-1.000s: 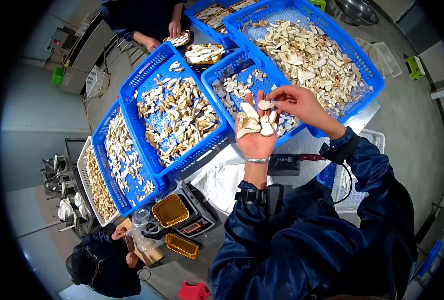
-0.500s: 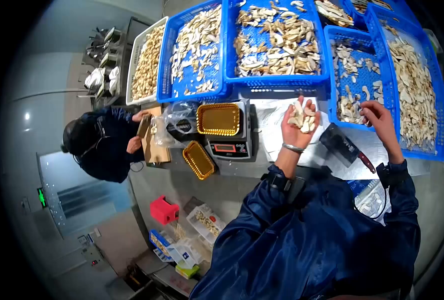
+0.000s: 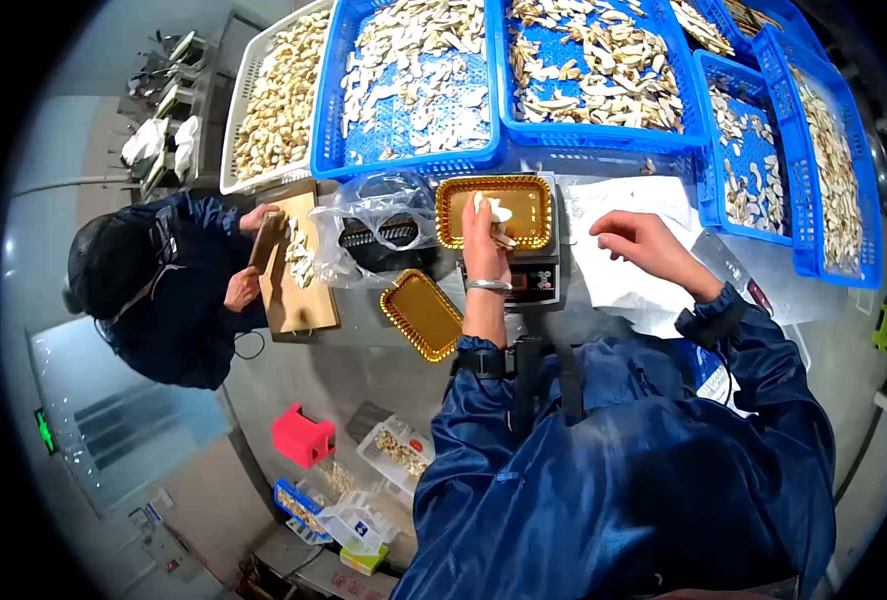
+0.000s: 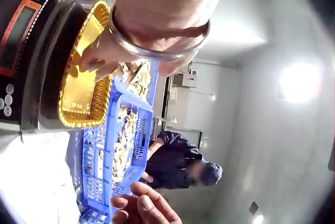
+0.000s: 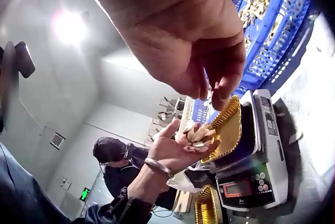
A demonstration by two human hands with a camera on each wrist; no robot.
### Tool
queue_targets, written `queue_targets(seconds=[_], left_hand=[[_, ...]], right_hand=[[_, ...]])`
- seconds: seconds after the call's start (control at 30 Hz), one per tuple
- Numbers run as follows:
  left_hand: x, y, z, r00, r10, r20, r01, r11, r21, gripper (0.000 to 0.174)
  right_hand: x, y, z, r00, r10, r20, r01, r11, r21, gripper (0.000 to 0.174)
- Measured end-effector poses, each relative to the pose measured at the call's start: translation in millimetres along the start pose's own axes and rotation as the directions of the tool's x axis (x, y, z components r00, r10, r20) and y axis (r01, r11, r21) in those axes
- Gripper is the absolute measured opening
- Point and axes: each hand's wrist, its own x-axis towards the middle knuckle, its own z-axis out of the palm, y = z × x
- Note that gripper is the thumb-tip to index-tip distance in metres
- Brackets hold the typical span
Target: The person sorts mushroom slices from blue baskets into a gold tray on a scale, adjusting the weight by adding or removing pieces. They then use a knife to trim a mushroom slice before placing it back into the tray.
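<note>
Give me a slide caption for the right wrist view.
Left hand holds mushroom slices at a gold tray on a scale.

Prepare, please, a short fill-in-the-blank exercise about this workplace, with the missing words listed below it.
1. The left hand holds mushroom slices at a tray whose colour is ____.
2. That tray stands on a digital weighing ____.
3. Before another person, mushroom pieces lie on a wooden cutting ____.
4. In the head view, the leftmost crate of the row is coloured ____.

Missing words: gold; scale; board; white.
</note>
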Motion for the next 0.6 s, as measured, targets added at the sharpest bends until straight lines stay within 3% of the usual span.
queue_targets(seconds=[0.03, 0.17, 0.3, 0.33, 0.4, 0.5, 0.53, 0.6], left_hand=[[4, 7, -9, 0.997, -0.079, 0.002, 0.079, 0.991, 0.107, 0.047], [-5, 40, -36, 0.996, -0.080, 0.033, 0.068, 0.960, 0.273, 0.046], [15, 33, -92, 0.998, 0.023, -0.064, -0.001, 0.944, 0.329, 0.030], [24, 26, -107, 0.990, 0.126, -0.055, -0.089, 0.893, 0.441, 0.029], [30, 26, -118, 0.970, 0.241, -0.024, -0.178, 0.778, 0.603, 0.028], [32, 28, -112, 0.941, 0.339, 0.014, -0.273, 0.733, 0.623, 0.024], [27, 27, -112, 0.943, 0.332, 0.011, -0.266, 0.736, 0.622, 0.024], [12, 34, -107, 0.943, 0.332, -0.007, -0.197, 0.576, 0.793, 0.020]], right_hand=[[3, -6, 7, 1.000, -0.006, -0.022, 0.006, 1.000, -0.014, 0.018], [6, -18, 17, 0.994, 0.073, -0.083, -0.074, 0.997, -0.003, 0.017], [16, -10, 26, 0.984, 0.109, -0.142, -0.113, 0.993, -0.021, 0.017], [22, -9, 30, 0.984, 0.109, -0.137, -0.113, 0.993, -0.022, 0.017], [36, -9, 41, 0.991, 0.029, -0.130, -0.037, 0.998, -0.058, 0.019], [64, -1, 63, 0.990, -0.098, -0.103, 0.071, 0.968, -0.240, 0.019], [72, 1, 72, 0.988, -0.126, -0.087, 0.098, 0.957, -0.272, 0.018], [89, 0, 89, 0.976, -0.203, -0.074, 0.160, 0.909, -0.384, 0.018]])
